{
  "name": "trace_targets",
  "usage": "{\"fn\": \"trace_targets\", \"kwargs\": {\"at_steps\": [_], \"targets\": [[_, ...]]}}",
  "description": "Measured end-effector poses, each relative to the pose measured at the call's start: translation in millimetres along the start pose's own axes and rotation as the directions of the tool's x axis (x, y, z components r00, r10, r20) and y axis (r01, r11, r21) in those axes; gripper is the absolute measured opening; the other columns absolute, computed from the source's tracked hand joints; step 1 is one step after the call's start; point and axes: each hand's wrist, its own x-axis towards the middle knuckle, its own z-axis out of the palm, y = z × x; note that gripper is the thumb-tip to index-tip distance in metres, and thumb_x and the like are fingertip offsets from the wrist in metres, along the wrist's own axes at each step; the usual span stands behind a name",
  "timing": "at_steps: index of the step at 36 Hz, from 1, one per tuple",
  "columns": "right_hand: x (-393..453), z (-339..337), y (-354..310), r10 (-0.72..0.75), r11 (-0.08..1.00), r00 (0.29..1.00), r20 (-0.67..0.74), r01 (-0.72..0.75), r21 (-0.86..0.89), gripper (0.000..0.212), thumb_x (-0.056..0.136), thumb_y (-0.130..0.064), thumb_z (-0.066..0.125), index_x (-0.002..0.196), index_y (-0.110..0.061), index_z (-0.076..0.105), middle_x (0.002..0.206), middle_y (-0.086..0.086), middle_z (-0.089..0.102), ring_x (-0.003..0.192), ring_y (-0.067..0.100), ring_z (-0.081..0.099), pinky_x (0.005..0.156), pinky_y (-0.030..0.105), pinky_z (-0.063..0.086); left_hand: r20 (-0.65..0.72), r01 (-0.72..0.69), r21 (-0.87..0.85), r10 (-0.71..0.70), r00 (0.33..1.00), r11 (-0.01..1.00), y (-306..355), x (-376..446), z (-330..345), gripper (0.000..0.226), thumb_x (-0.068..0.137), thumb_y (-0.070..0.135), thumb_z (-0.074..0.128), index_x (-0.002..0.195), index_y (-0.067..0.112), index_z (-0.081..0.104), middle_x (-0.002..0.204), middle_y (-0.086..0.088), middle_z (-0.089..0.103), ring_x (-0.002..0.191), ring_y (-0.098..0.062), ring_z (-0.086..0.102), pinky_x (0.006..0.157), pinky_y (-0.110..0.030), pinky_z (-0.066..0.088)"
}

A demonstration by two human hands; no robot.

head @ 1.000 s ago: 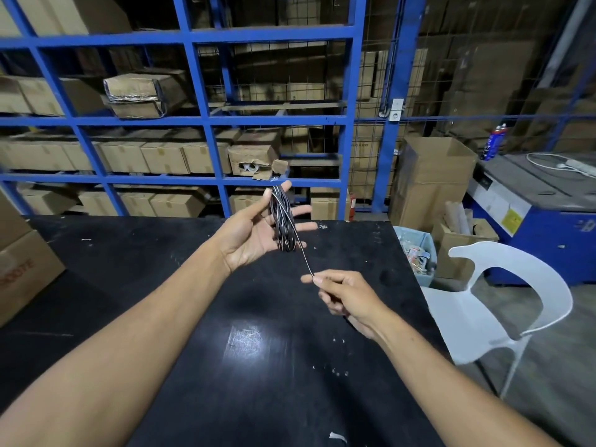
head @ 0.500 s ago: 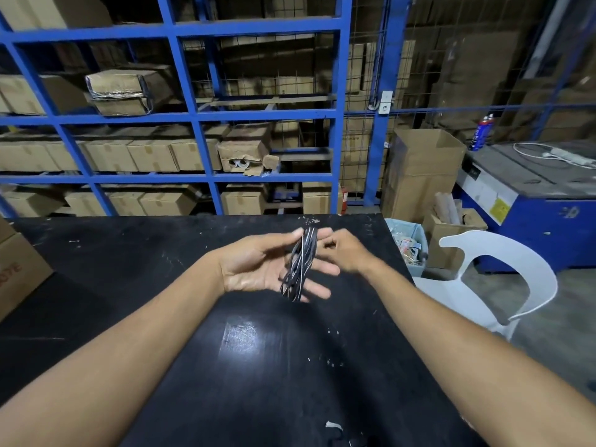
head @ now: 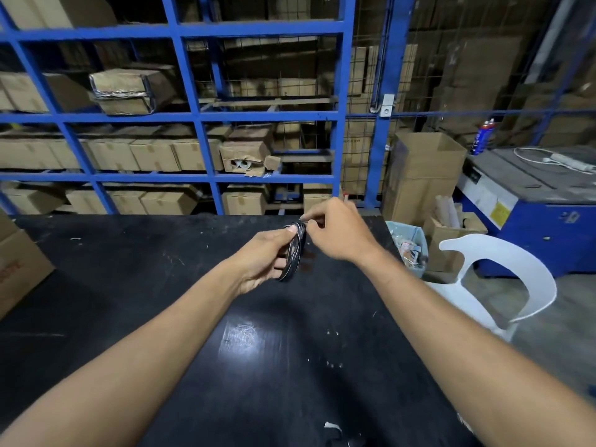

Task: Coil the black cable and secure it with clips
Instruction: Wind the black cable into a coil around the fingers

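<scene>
The black cable (head: 294, 253) is wound into a flat coil with pale glints on its strands, held edge-on above the black table (head: 161, 285). My left hand (head: 264, 256) grips the coil, thumb pressed on its top and fingers behind it. My right hand (head: 335, 233) pinches the top of the coil from the right, fingertips meeting the left thumb. No clip is visible; anything under the fingertips is hidden.
A cardboard box (head: 19, 266) sits at the table's left edge. A white plastic chair (head: 503, 279) stands to the right, with a small bin (head: 408, 246) and boxes behind it. Blue shelving (head: 200, 117) full of cartons lines the far side. Small white scraps (head: 332, 425) lie on the table's near edge.
One second ago my right hand held the cable's loose end out, low and to the right. It has come up to the coil's top, and the left hand has closed around the coil.
</scene>
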Motion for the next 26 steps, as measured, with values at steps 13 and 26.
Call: {"fn": "trace_targets", "kwargs": {"at_steps": [13,26], "targets": [[-56.2,69.8,16.3,0.407,0.486,0.909,-0.086,-0.136,0.863,0.031,0.100,0.002,0.062,0.096,-0.025,0.078,0.074,0.001,0.077,0.054,0.007,0.057,0.057,0.017,0.050,-0.135,-0.109,-0.556,0.040,0.990,0.824,1.2,11.1,17.6,0.037,0.111,0.044,0.043,0.123,0.019,0.068,0.121,-0.018,0.079,0.106,-0.036,0.079,0.076,-0.051,0.067],[-73.9,77.5,47.1,0.301,0.317,0.936,0.180,-0.277,0.907,0.019,0.089,0.006,0.076,0.094,-0.013,0.080,0.084,0.010,0.083,0.077,0.009,0.077,0.071,0.013,0.054,-0.013,-0.060,-0.808,0.084,0.996,0.586,18.5,0.3,4.7,0.038,0.111,0.037,0.047,0.134,0.015,0.068,0.070,0.002,0.066,0.065,-0.011,0.073,0.092,-0.075,0.054]]}}
